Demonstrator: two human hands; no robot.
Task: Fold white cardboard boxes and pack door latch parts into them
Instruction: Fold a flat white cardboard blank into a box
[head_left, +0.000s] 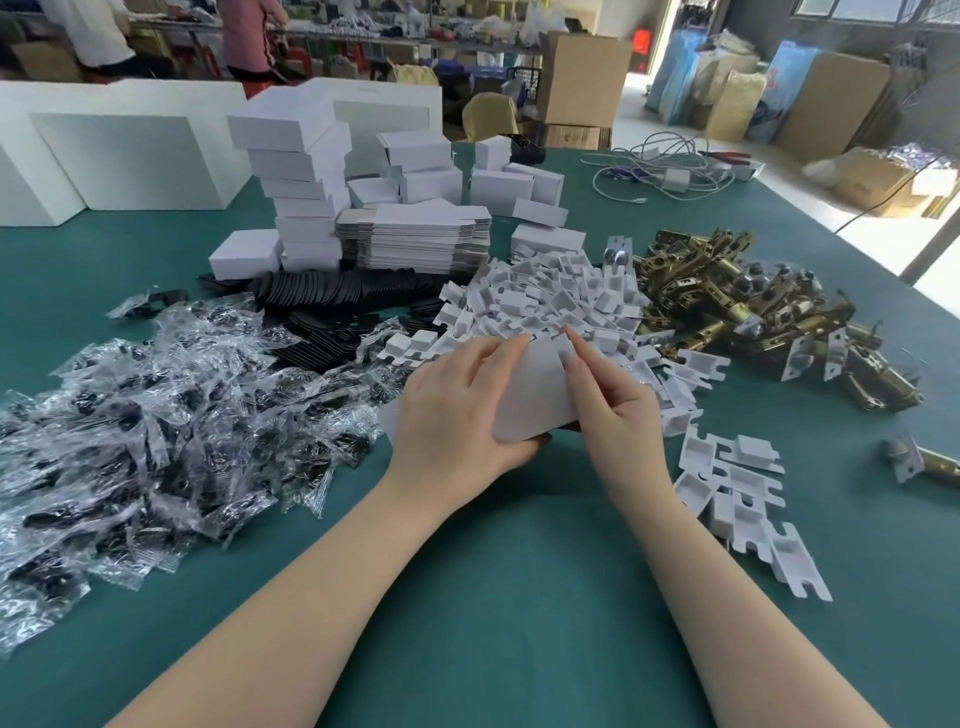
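Head view: fingertips (569, 340) of the right hand (618, 410) pinch the far flap of a white box (535, 395) — left hand (457, 410) grips its near end above the green table (498, 597). Crease squarely, then tuck.

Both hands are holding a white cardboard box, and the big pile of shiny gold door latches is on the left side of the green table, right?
Not quite. Both hands, the left hand and the right hand, do hold the white cardboard box, but the head view shows the gold door latches piled on the right side of the green table. The left side holds clear plastic packets.
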